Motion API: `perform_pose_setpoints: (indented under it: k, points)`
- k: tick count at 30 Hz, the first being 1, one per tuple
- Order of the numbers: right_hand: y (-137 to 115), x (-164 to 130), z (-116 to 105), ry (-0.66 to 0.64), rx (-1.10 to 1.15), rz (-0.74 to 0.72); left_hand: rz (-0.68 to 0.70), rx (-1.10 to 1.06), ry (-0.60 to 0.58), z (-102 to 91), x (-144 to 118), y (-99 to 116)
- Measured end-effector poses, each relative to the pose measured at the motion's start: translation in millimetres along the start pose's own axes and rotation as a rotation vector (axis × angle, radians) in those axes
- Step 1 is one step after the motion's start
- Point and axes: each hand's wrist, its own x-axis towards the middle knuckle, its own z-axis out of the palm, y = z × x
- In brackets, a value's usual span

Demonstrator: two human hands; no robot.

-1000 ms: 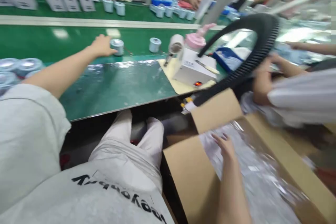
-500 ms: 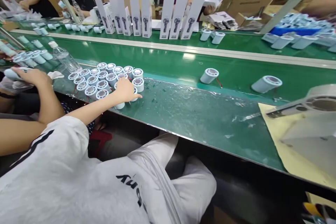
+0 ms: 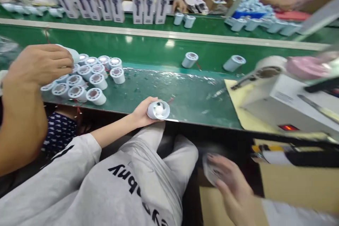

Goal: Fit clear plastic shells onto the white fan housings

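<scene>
**Pale-blue plastic cylinder (image 3: 158, 116) in our left hand (image 3: 143, 113)**

We hold it, white plastic fan (image 3: 159, 109) showing inside, at the green tabletop's (image 3: 196, 104) near edge. Well apart to its right, our right hand (image 3: 234, 183) grasps a blurred, transparent piece (image 3: 209, 171).

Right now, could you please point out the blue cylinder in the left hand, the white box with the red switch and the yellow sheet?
Blue cylinder (image 3: 158, 110), head view: open end.
White box (image 3: 292, 107), head view: front face.
Yellow sheet (image 3: 237, 101), head view: bare left part.

Smooth plastic fan housing (image 3: 158, 110), glossy tabletop (image 3: 193, 102)
</scene>
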Motion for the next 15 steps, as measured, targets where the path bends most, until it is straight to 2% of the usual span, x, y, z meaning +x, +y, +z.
perform_pose_setpoints:
  k: [1, 3, 5, 7, 9, 11, 13, 15]
  points:
    - [10.5, -13.5, -3.9, 0.017, -0.065, -0.028, -0.133, -0.113, -0.039, 8.6, 5.3, -13.1]
    - [24.1, -27.7, 1.1, 0.005, -0.231, -0.087, -0.339, -0.184, -0.141, 20.1, 12.3, -35.9]
    - [30.0, -25.9, 13.5, -0.011, -0.424, -0.090, -0.457, -0.065, -0.275, 23.5, 16.4, -52.6]
    - [31.0, -16.6, 23.0, 0.019, -0.589, -0.076, -0.480, 0.192, -0.440, 22.6, 18.7, -61.4]
    - [29.7, -9.5, 25.9, 0.012, -0.668, -0.044, -0.383, 0.507, -0.591, 22.5, 18.5, -61.5]
    - [28.3, -8.6, 23.9, -0.038, -0.633, -0.022, -0.146, 0.828, -0.670, 25.4, 15.7, -55.5]
    - [27.4, -12.6, 20.5, -0.081, -0.512, 0.007, 0.153, 1.073, -0.654, 29.7, 11.1, -48.4]
    - [26.4, -17.7, 17.9, -0.081, -0.336, 0.057, 0.370, 1.180, -0.594, 32.1, 7.2, -45.0]
